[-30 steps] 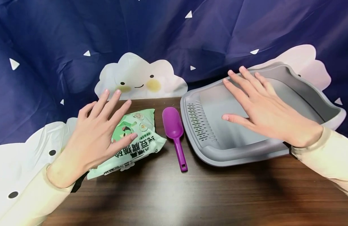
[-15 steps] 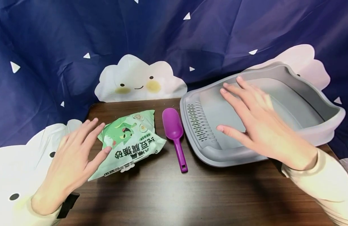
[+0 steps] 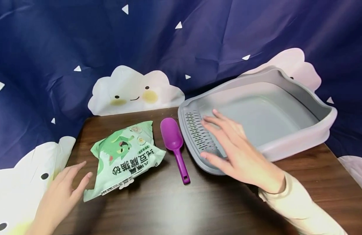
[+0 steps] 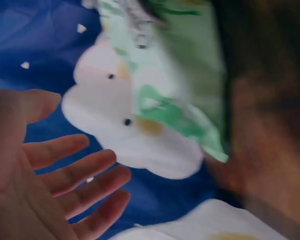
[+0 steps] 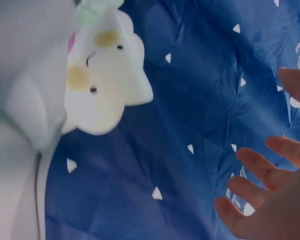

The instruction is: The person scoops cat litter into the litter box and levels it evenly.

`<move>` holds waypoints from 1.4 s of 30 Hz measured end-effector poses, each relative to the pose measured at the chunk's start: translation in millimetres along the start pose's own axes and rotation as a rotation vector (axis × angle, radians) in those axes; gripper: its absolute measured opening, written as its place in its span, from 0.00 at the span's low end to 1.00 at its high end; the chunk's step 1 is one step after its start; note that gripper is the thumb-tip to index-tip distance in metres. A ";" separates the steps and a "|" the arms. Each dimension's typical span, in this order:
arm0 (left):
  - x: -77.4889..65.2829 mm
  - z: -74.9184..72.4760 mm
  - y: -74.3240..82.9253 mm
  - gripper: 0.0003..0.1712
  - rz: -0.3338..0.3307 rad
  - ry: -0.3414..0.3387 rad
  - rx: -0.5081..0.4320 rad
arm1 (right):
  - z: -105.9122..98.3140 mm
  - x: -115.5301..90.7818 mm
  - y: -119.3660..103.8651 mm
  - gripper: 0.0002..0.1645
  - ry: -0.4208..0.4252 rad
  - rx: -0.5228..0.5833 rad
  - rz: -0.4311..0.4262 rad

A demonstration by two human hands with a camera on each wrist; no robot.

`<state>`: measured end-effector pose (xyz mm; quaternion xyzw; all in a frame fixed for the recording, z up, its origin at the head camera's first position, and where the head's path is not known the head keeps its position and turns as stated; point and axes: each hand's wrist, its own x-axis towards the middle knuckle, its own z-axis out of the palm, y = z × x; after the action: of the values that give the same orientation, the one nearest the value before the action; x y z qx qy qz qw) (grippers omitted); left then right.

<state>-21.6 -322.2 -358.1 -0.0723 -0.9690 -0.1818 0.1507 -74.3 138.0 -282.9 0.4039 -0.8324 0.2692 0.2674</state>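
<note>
To the left of a pale green bag of cat litter [image 3: 123,160], my left hand [image 3: 58,194] hovers with relaxed fingers, holding nothing. The left wrist view shows this hand [image 4: 65,175] beside the blurred bag [image 4: 180,75], with a gap between them. A purple scoop [image 3: 172,135] lies on the table between the bag and a grey litter tray [image 3: 298,138]. Over the tray's slotted end my right hand [image 3: 237,150] is spread with its fingers apart. In the right wrist view the right hand [image 5: 275,190] is away from the tray wall [image 5: 30,125].
The brown wooden table [image 3: 157,209] carries all these items. Behind it hangs a dark blue cloth [image 3: 157,36] printed with white clouds and small triangles. A clip-like white piece [image 3: 126,183] sits along the bag's near edge.
My left hand has moved left and down, off from above the bag. My right hand has come left and lower over the tray. The head view has shifted slightly; bag, scoop and tray stay put.
</note>
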 end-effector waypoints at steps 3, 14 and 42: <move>-11.2 8.2 -16.5 0.28 -0.080 -0.064 0.009 | 16.0 -5.9 -5.2 0.38 -0.026 0.030 0.001; -29.2 32.3 -57.1 0.42 -0.578 -0.670 -0.289 | 69.2 -11.9 -31.2 0.32 -0.073 0.118 0.023; -45.5 82.9 -47.7 0.32 -0.731 -0.833 -1.780 | 203.5 -14.4 -69.5 0.19 -0.386 1.056 0.881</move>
<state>-10.0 -339.1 -462.1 0.0833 -0.4234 -0.8243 -0.3664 -56.3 -26.3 -421.2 0.1458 -0.7092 0.6430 -0.2497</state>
